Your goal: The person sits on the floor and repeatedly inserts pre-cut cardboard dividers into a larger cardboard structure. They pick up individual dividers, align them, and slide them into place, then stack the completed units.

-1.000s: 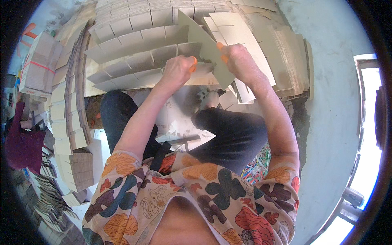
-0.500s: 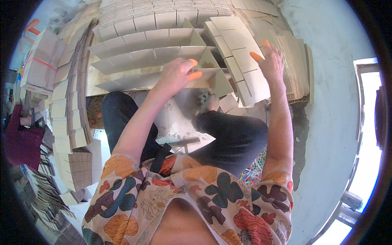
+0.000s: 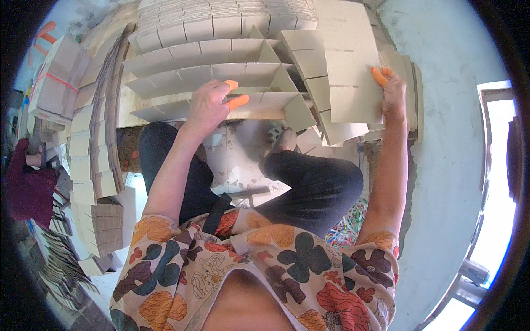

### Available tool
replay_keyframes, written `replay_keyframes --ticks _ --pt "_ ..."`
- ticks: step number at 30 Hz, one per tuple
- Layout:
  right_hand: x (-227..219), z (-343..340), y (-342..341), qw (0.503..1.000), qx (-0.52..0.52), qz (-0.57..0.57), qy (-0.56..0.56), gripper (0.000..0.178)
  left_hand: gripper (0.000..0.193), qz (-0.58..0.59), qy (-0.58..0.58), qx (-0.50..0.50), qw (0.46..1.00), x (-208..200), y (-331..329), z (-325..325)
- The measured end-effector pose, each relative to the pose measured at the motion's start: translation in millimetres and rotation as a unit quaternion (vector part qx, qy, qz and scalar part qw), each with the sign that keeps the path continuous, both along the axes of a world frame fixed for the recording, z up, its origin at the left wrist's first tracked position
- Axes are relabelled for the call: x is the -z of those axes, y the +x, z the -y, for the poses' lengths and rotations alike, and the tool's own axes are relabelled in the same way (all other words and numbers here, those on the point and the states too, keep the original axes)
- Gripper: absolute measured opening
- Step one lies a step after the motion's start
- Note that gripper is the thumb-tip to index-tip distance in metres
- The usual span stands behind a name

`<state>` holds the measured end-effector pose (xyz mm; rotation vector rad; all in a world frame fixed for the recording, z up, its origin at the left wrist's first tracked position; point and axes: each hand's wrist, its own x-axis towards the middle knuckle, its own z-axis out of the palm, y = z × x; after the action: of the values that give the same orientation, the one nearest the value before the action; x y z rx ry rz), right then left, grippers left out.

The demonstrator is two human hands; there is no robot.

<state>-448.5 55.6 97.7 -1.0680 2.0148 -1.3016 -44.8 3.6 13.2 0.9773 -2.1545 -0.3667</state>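
My right hand [image 3: 393, 94], with orange covers on its thumb and finger, pinches the right edge of a slotted cardboard sheet [image 3: 352, 66]. The sheet is tilted over other slotted pieces [image 3: 309, 60] at the right end of the bench. My left hand [image 3: 208, 105] is over the front rows, thumb and forefinger apart in orange covers, holding nothing. Beneath and beyond it, long slotted cardboard strips [image 3: 182, 74] stand on edge in several rows. Short cross pieces [image 3: 284, 81] meet these strips near their right ends.
Stacked cardboard pieces [image 3: 221, 25] line the back. More slotted cardboard [image 3: 94, 149] stands on the left, beside a carton with a red strap [image 3: 54, 83]. A pale wall [image 3: 441, 165] rises at the right. My knees [image 3: 314, 179] are under the bench's front edge.
My right hand has moved right and now grips a slotted cardboard sheet, which covers part of the leaning pieces. My left hand has shifted left, away from the cross pieces.
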Motion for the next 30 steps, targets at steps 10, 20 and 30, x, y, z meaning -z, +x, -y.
replay_keyframes --ticks 10,20,30 --pt "-34 31 154 0.916 -0.211 -0.337 -0.06 0.045 0.015 0.014 -0.011 0.054 0.998 24 4 4" --pt "-25 53 178 0.892 -0.239 -0.374 -0.085 0.044 0.013 0.033 0.007 0.021 0.999 20 3 1" --pt "-13 58 186 0.884 -0.273 -0.367 -0.101 0.042 0.011 0.023 0.009 0.021 0.999 28 -2 7"
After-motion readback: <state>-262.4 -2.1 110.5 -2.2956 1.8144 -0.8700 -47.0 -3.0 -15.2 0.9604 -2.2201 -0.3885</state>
